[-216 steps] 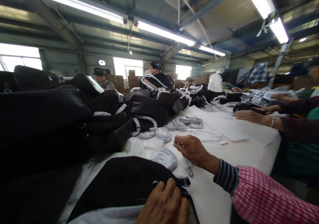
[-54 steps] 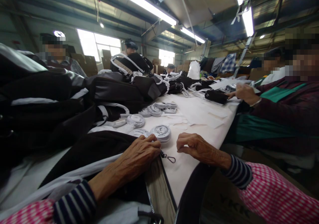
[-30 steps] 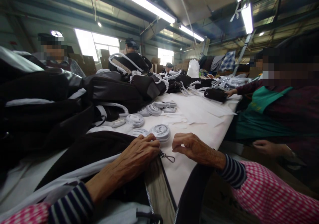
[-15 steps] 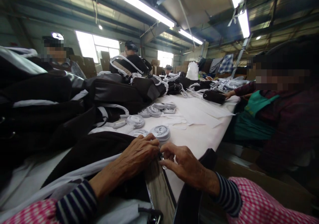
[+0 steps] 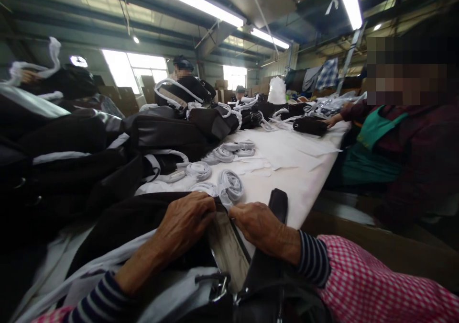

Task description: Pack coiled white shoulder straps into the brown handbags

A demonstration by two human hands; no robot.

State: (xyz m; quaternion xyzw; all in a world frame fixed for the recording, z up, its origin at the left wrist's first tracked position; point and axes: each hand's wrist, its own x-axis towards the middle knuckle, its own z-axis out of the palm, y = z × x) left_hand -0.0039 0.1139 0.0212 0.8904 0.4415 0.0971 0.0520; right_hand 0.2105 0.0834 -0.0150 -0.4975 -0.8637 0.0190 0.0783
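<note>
A black bag (image 5: 125,222) lies open before me, its beige lining (image 5: 227,251) showing between two zipper edges. My left hand (image 5: 190,220) is closed on the bag's edge at the far end of the opening. Across the gap, my right hand (image 5: 253,225) pinches at the opposite edge; its fingertips touch the lower end of a coiled white wrapped strap (image 5: 230,187), and what exactly they grip is hidden. A black strap (image 5: 278,206) stands up behind my right wrist. Near the bottom, a metal buckle (image 5: 219,287) rests beside the opening.
Black bags (image 5: 168,131) are piled on the left. More coiled white straps (image 5: 198,171) and thin white sheets (image 5: 297,150) lie on the white table (image 5: 304,189). A person in a green apron (image 5: 376,146) touches a small black bag (image 5: 310,126) at the right.
The nearest coil has tipped upright beside my right fingers. My hands have shifted slightly left, and more of the buckle and bag shows. At far left, a white-handled bag has risen.
</note>
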